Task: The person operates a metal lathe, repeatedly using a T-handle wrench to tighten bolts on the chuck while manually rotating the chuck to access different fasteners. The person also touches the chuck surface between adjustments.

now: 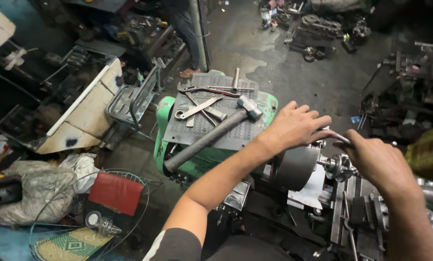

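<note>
- I stood at a lathe (352, 212) in the lower right of the frame, looking down at both my hands.
- My left hand (294, 126) lay on top of the round dark chuck (296, 166), fingers spread and curled over it. It was steadying the chuck, not squeezing a tool.
- My right hand (378, 159) was closed tight around a thin metal key bar (339, 138). The bar stuck out toward the left, just beside my left fingers.
- I think I was in the turning step: one hand kept the chuck from spinning while the other pulled on the bar. Tighter or looser, I could not tell.
- The next move, I guess, needed a firm pull with the right hand and a strong hold with the left, so the bar would not slip out.
- A big hammer (211, 137) lay on the black rubber mat (236, 137) in the middle of the frame, on the green machine top (269, 104).
- A flat spanner (197, 108) and other hand tools lay on the mat above the hammer handle, apart from my hands.
- A red box (115, 192) sat in a wire basket (129, 227) at the lower left.
</note>
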The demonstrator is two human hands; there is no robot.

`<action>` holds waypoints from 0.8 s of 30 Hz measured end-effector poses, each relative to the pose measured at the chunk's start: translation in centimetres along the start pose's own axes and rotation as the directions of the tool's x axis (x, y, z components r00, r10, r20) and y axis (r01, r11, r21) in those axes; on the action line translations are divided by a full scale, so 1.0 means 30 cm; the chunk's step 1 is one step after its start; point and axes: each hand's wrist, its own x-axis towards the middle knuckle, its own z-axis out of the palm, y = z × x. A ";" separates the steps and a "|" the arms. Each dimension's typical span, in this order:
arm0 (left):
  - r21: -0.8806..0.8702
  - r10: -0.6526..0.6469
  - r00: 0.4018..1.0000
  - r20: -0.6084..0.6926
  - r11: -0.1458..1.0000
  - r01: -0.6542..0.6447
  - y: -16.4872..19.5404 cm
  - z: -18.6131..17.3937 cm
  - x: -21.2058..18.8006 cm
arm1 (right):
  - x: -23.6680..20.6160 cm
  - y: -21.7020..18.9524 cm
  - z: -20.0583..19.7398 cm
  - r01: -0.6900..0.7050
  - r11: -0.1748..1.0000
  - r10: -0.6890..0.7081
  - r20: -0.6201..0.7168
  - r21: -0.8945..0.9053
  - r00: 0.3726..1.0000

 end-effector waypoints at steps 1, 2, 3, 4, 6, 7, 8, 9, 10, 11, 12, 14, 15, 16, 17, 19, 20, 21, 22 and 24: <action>0.014 0.003 1.000 -0.004 1.000 -0.003 0.000 -0.009 0.002 | -0.007 -0.001 -0.004 0.013 1.000 -0.013 -0.011 0.012 1.000; 0.025 0.002 1.000 -0.001 1.000 -0.002 0.002 -0.019 0.005 | -0.012 -0.001 -0.010 0.050 0.999 -0.049 -0.037 0.015 0.998; 0.031 0.003 1.000 0.003 1.000 -0.003 0.003 -0.028 0.009 | -0.016 -0.004 -0.017 0.082 0.996 -0.081 -0.061 0.018 0.995; 0.034 0.006 1.000 0.010 0.999 -0.007 0.006 -0.037 0.016 | -0.020 -0.004 -0.028 0.110 0.994 -0.108 -0.083 0.021 0.991; 0.018 -0.109 0.970 0.218 0.994 0.107 0.008 -0.055 0.032 | -0.031 -0.001 -0.058 0.171 0.984 -0.177 -0.148 -0.047 0.973; 0.015 -0.162 0.933 0.320 0.986 0.166 0.009 -0.062 0.039 | -0.043 0.003 -0.078 0.197 0.977 -0.209 -0.174 -0.085 0.962; -0.001 -0.146 0.936 0.319 0.988 0.154 0.011 -0.067 0.046 | -0.065 0.010 -0.101 0.280 0.952 -0.306 -0.299 -0.125 0.904; -0.018 -0.130 0.939 0.317 0.990 0.142 0.014 -0.070 0.051 | -0.095 0.022 -0.131 0.353 0.918 -0.395 -0.415 -0.178 0.819; -0.034 -0.115 0.943 0.313 0.991 0.133 0.018 -0.072 0.056 | -0.138 0.037 -0.165 0.415 0.877 -0.479 -0.515 -0.242 0.711; -0.036 -0.107 0.954 0.281 0.992 0.122 0.023 -0.072 0.057 | -0.201 0.056 -0.201 0.424 0.876 -0.470 -0.602 -0.230 0.645; -0.036 -0.098 0.964 0.248 0.993 0.110 0.028 -0.071 0.058 | -0.272 0.077 -0.243 0.433 0.874 -0.454 -0.684 -0.219 0.571; -0.011 -0.081 0.977 0.197 0.996 0.085 0.035 -0.067 0.055 | -0.454 0.115 -0.321 0.525 0.851 -0.350 -0.776 -0.028 0.526; 0.008 -0.077 0.980 0.183 0.997 0.077 0.037 -0.066 0.051 | -0.537 0.127 -0.355 0.556 0.831 -0.316 -0.793 0.033 0.520; 0.024 -0.072 0.983 0.167 0.997 0.069 0.039 -0.064 0.048 | -0.604 0.159 -0.413 0.552 0.834 -0.334 -0.771 0.027 0.542; 0.011 -0.072 0.980 0.185 0.997 0.071 0.039 -0.064 0.043 | -0.632 0.151 -0.431 0.547 0.837 -0.337 -0.778 0.010 0.529; -0.001 -0.066 0.975 0.210 0.998 0.068 0.037 -0.066 0.037 | -0.621 0.122 -0.442 0.540 0.841 -0.331 -0.824 -0.037 0.459; 0.001 -0.068 0.973 0.219 0.998 0.069 0.036 -0.068 0.036 | -0.560 0.088 -0.419 0.540 0.839 -0.323 -0.862 -0.070 0.391; 0.006 -0.071 0.970 0.230 0.997 0.072 0.034 -0.071 0.035 | -0.478 0.054 -0.381 0.540 0.836 -0.315 -0.893 -0.100 0.321; 0.010 -0.076 0.967 0.245 0.997 0.076 0.035 -0.072 0.036 | -0.356 0.027 -0.339 0.555 0.831 -0.285 -0.883 -0.033 0.373; 0.045 -0.040 0.978 0.203 0.998 0.031 0.035 -0.076 0.038 | -0.138 -0.024 -0.201 0.094 0.979 -0.188 -0.615 -0.183 0.766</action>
